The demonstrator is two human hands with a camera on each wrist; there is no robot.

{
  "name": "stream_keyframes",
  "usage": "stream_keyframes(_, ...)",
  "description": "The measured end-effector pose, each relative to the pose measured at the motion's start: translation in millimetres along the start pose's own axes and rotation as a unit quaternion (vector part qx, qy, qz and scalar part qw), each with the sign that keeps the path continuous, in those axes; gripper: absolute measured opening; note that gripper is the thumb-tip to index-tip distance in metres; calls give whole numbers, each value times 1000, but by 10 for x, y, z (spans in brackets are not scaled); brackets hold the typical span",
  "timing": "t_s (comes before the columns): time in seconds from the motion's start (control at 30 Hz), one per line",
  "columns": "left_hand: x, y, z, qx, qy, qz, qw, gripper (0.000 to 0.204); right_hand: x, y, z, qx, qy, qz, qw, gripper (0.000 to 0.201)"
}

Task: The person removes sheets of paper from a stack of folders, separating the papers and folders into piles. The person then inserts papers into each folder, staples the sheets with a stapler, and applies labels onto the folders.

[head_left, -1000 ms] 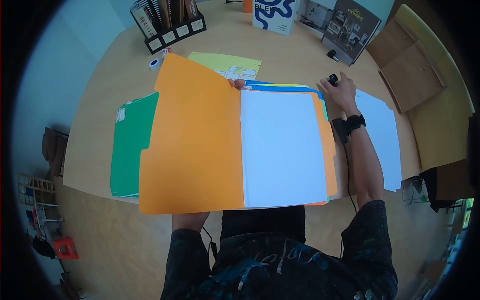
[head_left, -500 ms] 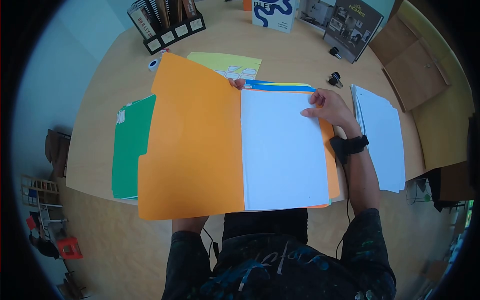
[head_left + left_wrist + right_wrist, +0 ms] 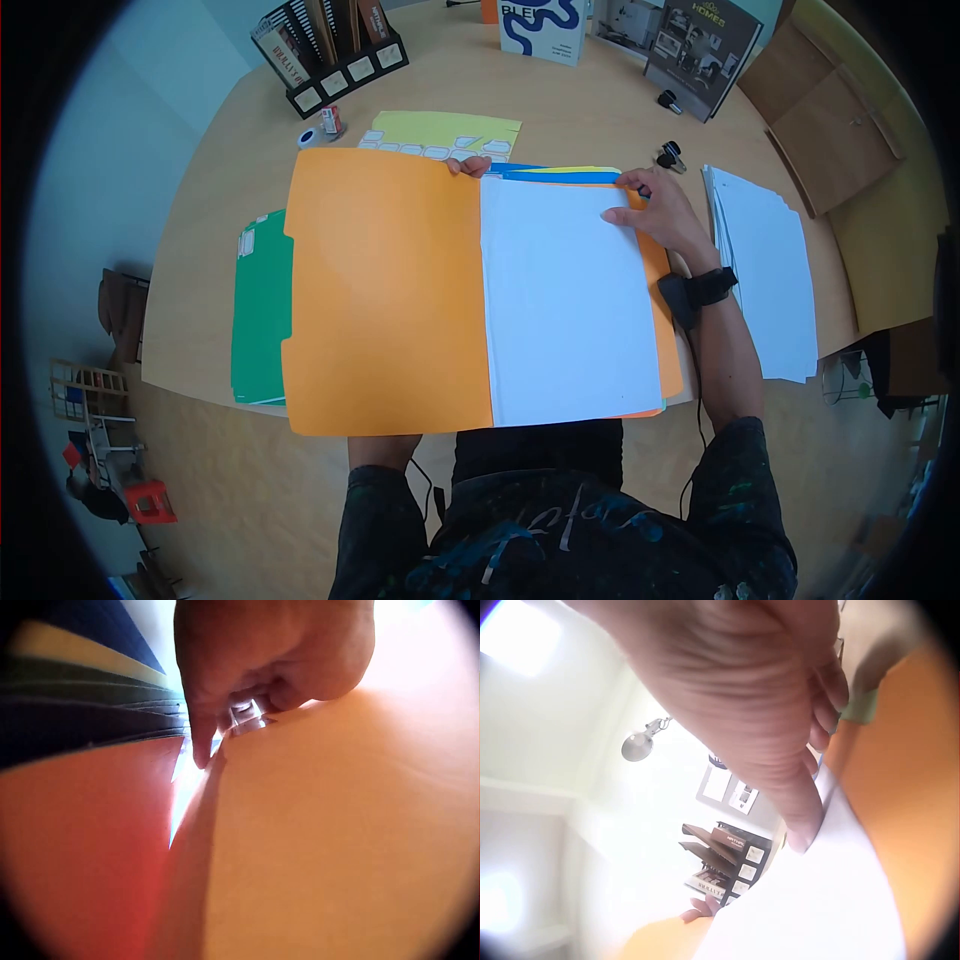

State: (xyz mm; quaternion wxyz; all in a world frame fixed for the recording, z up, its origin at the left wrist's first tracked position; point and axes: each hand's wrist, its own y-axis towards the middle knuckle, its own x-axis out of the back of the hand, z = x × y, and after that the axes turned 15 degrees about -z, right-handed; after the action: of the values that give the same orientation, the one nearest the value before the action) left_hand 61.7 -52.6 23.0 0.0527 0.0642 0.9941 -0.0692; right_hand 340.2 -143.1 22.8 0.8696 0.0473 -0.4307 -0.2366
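An open orange folder [image 3: 390, 290] spreads before me, its cover to the left and white paper [image 3: 570, 300] on its right side. Behind it my left hand [image 3: 277, 652] grips the top edge near the fold; only some fingertips [image 3: 468, 166] show over it in the head view. My right hand [image 3: 663, 210] pinches the paper's upper right corner, thumb on the front face and the other fingers behind. Blue and yellow folders [image 3: 560, 175] show their edges behind the top. Two black binder clips [image 3: 670, 157] lie beyond the right hand.
Green folders [image 3: 262, 320] lie at left, a white paper stack [image 3: 762, 270] at right. A yellow-green sheet with labels [image 3: 440, 135], a tape roll [image 3: 308, 138] and a small red-and-white item [image 3: 331, 122] lie farther back. A black book rack [image 3: 345, 75] and upright books [image 3: 705, 60] stand behind.
My right hand has left a black clip on the table and moved left to the white paper's corner. The orange cover's upper left corner has come down, uncovering more of the yellow-green sheet.
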Motion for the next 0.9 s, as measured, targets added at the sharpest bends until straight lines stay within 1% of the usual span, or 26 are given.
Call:
stream_keyframes(0.13, -32, 10, -9, -2, 3, 6, 1000, 34, -8, -7, 38, -10, 8, -2, 1000, 62)
stream_keyframes(0.23, -33, 12, -13, -3, 5, 7, 1000, 34, -67, -15, 3, -24, 22, -23, 999, 56)
stream_keyframes(0.3, -34, 6, -11, -2, 6, 7, 1000, 35, -106, -21, -34, -13, 45, -65, 997, 57)
stream_keyframes(0.4, -28, -4, -20, -3, 8, 8, 1000, 35, -121, -19, -39, -38, 52, -57, 996, 57)
stream_keyframes(0.6, -28, -8, -41, -5, 10, 10, 1000, 35, -103, 22, -32, -44, 44, -35, 997, 55)
stream_keyframes(0.73, -12, -7, -52, -7, 10, 9, 1000, 36, -106, 22, -50, -42, 47, -31, 998, 54)
stream_keyframes(0.9, 27, -23, -65, -10, 9, 5, 1000, 36, -140, 3, -86, -17, 55, -57, 997, 51)
